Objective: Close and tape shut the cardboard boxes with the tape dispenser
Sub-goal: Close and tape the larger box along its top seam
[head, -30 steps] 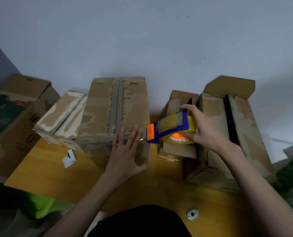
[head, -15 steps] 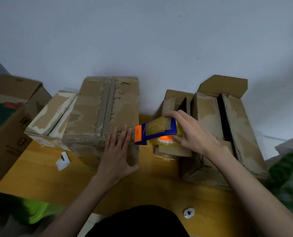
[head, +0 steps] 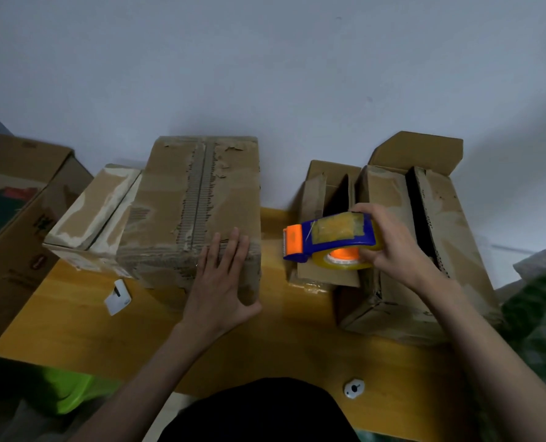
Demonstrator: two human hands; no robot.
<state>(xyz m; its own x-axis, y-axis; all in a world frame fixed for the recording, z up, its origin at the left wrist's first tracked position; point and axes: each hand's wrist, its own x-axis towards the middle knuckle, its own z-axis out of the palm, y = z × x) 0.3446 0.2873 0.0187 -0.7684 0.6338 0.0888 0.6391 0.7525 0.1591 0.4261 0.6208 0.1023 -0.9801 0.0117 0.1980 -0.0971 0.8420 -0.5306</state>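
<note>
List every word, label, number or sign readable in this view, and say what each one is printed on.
No text can be read.
Large box at the far left: a dark printed panel, a red oval mark and dark characters on its side, all too blurred to read.
White tag on the table: a small dark mark, too small to read.
Tape dispenser, in the right hand: no lettering visible.
Closed middle box, under the left hand: no print visible.
</note>
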